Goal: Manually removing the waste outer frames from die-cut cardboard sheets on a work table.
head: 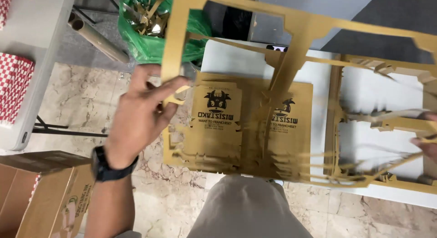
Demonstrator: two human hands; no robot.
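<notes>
— What do I have in my hands here?

— My left hand (139, 117), black watch on the wrist, pinches the left rail of a gold die-cut cardboard waste frame (300, 31), thumb and fingers pressed together on the strip. I hold it lifted and tilted over the white table (318, 72), I judge so that it comes free of the stack below

— And the right hand?

— My right hand (425, 138) shows only as blurred fingertips at the picture's edge, among thin gold strips. I cannot tell whether it grips them or merely touches

— What lies under the frame?

— A stack of flat gold printed cardboard box blanks (236, 124), resting on the table's near edge, partly overhanging toward my knee. More gold offcut frames (382, 124) lie to the right on the same table

— Anything around?

— A green plastic bag stuffed with gold scraps (152, 31) stands on the floor beyond my left hand, near enough to drop waste into. Red-and-white checked paper stacks (13, 88) sit on a grey table at left, and a brown carton (50, 206) is below
</notes>
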